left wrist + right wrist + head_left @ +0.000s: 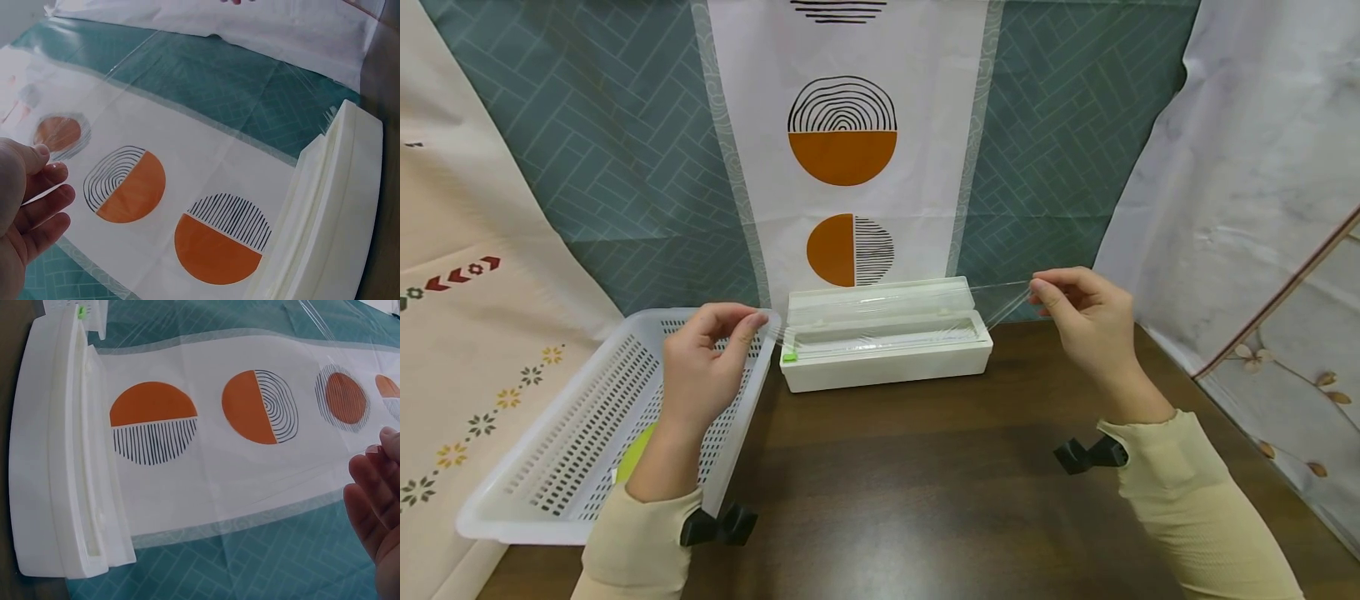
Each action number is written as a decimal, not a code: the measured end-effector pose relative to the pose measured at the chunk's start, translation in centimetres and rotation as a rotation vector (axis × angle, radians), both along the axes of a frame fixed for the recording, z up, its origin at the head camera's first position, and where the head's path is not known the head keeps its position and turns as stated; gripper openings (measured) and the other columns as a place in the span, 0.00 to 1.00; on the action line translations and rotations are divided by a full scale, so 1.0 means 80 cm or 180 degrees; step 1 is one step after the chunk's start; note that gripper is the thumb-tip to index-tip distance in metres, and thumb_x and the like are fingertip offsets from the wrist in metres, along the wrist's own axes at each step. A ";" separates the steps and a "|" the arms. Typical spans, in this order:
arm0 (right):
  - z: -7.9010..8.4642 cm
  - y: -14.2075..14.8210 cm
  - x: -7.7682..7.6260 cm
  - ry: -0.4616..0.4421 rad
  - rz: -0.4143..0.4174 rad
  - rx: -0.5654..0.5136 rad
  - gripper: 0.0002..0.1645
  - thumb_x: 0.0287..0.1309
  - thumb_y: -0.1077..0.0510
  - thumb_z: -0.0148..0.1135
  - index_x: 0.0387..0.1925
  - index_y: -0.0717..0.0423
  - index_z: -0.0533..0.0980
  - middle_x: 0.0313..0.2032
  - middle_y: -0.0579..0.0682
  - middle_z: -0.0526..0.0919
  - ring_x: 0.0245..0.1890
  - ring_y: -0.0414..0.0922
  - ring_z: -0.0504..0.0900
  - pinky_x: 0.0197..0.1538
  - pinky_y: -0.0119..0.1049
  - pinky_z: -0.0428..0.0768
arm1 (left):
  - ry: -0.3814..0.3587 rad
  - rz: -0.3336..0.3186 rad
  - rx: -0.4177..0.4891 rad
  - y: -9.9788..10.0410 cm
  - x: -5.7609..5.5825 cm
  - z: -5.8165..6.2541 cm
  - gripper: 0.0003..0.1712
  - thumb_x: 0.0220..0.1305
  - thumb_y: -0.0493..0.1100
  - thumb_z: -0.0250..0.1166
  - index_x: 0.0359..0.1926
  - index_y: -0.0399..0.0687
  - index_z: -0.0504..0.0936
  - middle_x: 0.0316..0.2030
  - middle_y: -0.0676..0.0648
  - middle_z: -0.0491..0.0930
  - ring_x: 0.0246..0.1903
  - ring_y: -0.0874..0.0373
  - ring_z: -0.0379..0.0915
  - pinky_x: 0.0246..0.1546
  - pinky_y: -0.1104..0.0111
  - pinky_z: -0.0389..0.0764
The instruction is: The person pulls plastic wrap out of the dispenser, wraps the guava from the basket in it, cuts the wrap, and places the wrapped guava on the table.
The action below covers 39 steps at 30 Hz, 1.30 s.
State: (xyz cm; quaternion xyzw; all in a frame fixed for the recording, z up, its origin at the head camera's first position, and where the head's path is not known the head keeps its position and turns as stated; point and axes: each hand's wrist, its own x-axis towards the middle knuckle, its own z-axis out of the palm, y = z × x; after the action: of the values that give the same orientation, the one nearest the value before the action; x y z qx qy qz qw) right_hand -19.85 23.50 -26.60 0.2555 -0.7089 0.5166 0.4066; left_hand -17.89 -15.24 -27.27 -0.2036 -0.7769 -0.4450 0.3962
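Film: clear sheet point(880, 340), pulled taut btwn my 2 hands, spans over the white box at the back of the desk; thin folds bunch towards each end.
My L hand: L hand point(703, 362) pinches the film's L end btwn thumb & index, other fingers loosely bent; it's over the basket's R rim, just L of the box.
My R hand: R hand point(1086, 325) pinches the other end, thumb to index, raised R of the box & apart from it.
Box: white box point(887, 372), long, lid point(880, 292) up & leaning back; small green piece point(789, 357) at its front L corner.
Basket: white perforated basket point(527, 531), L side, near the box; yellow-green item point(634, 452) inside, partly hidden behind my L forearm, so can't tell what it is.
Sleeves: pale yellow, w/ black clip-like pcs at both cuffs.
Desk: dark brown wood desk point(887, 500), lamp-like glare nr the front.
Backdrop: teal cloth point(1052, 108) w/ herringbone print; white centre strip point(925, 125) w/ orange half-circles & black lines.
Side cloths: cream one L w/ flowers & red arrows; pale one R w/ floral sprigs.
Marks: tiny dark mark, upper L on cream cloth, too small to read.
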 end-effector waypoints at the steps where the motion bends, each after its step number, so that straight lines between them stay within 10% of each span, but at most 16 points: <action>1: 0.000 0.000 0.001 0.0012 0.0004 -0.0008 0.09 0.52 0.68 0.66 0.32 0.75 0.80 0.25 0.47 0.85 0.24 0.33 0.82 0.30 0.24 0.79 | 0.0019 -0.0020 -0.0001 0.000 0.001 0.001 0.05 0.58 0.32 0.65 0.36 0.35 0.83 0.31 0.41 0.84 0.29 0.76 0.71 0.26 0.85 0.69; 39: 0.004 0.010 0.006 0.0128 0.0199 -0.0208 0.06 0.49 0.79 0.61 0.32 0.82 0.77 0.26 0.43 0.85 0.23 0.34 0.83 0.29 0.23 0.78 | 0.0242 -0.0032 -0.0093 0.008 0.008 0.020 0.05 0.56 0.32 0.67 0.35 0.36 0.83 0.29 0.42 0.84 0.29 0.78 0.70 0.30 0.85 0.69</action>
State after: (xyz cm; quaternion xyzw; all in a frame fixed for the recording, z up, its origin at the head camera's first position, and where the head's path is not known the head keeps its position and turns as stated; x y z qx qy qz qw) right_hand -19.35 24.26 -26.25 0.2744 -0.6749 0.5468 0.4126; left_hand -17.27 -14.57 -25.69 -0.2301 -0.7667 -0.4275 0.4202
